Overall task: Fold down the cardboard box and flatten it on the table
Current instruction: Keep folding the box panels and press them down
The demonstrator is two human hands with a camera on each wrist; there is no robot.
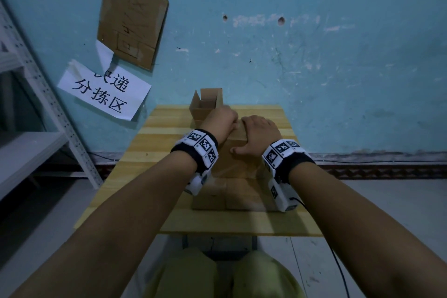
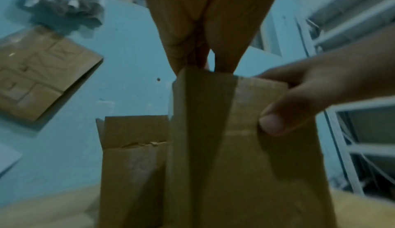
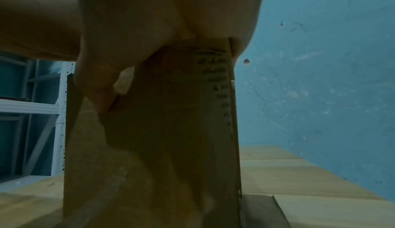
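Note:
A brown cardboard box [image 1: 238, 164] stands upright on the wooden table [image 1: 154, 145], its lower flaps [image 1: 232, 197] spread flat toward me. My left hand [image 1: 222, 118] curls over the box's top edge at its far left corner. My right hand [image 1: 258, 132] holds the top from the right, with its thumb [image 1: 235, 150] pressed on the near face. The left wrist view shows the left hand [image 2: 203, 28] at the top edge of the box [image 2: 213, 147] and the right hand [image 2: 320, 88] pinching its side. The right wrist view shows the right hand [image 3: 149, 20] gripping the box [image 3: 160, 147].
A second, smaller open box [image 1: 205, 104] stands at the table's far edge, just behind the left hand, against the blue wall. A metal shelf [image 1: 48, 116] stands to the left. A cardboard sheet [image 1: 131, 22] and a paper sign [image 1: 104, 94] hang on the wall.

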